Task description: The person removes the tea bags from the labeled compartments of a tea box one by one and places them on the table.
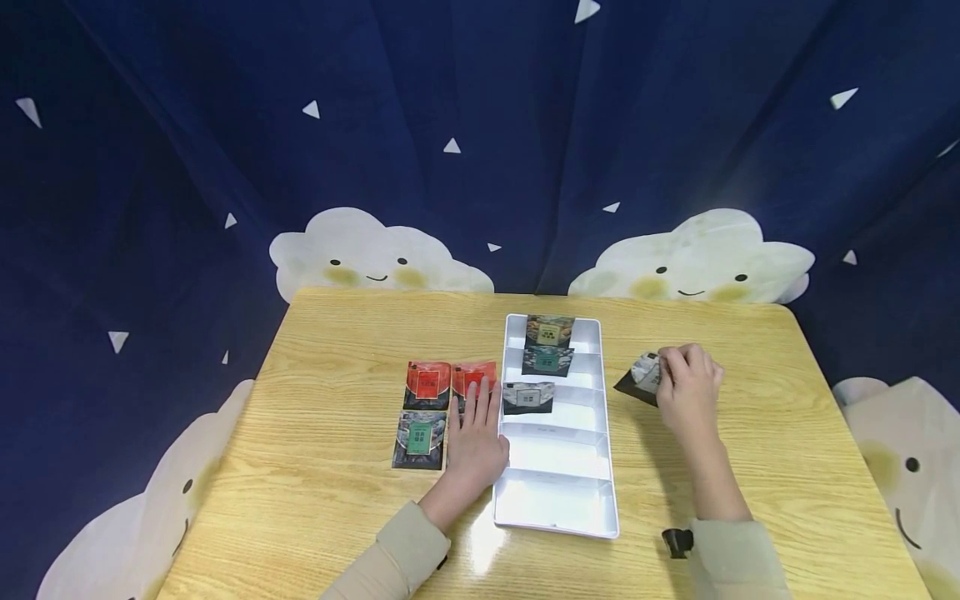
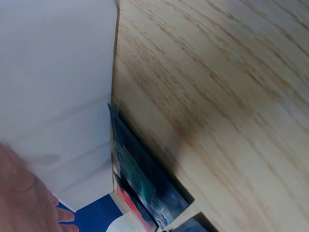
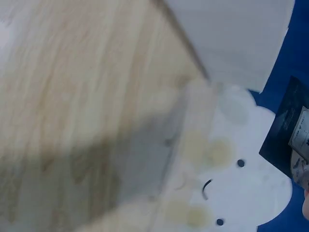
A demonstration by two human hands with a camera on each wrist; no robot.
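My right hand [image 1: 690,392] pinches a black-and-white sachet [image 1: 643,377] by its edge, to the right of the white tray [image 1: 555,507]. In the right wrist view the sachet [image 3: 285,133] shows at the right edge beside a fingertip [image 3: 306,205]. My left hand [image 1: 477,442] lies with fingers stretched over a red sachet [image 1: 474,372], close by the tray's left wall. In the left wrist view the hand [image 2: 26,193] is partly out of frame, and a green-labelled sachet [image 2: 142,176] lies along the tray wall [image 2: 58,72].
Several compartments divide the tray. Its far ones hold a yellow-labelled sachet [image 1: 550,331], a green-labelled sachet [image 1: 547,361] and a white-labelled sachet [image 1: 528,397]. Left of my left hand lie another red sachet [image 1: 428,385] and a green-labelled one [image 1: 419,439]. A dark blue curtain [image 1: 480,150] hangs behind the wooden table [image 1: 330,492].
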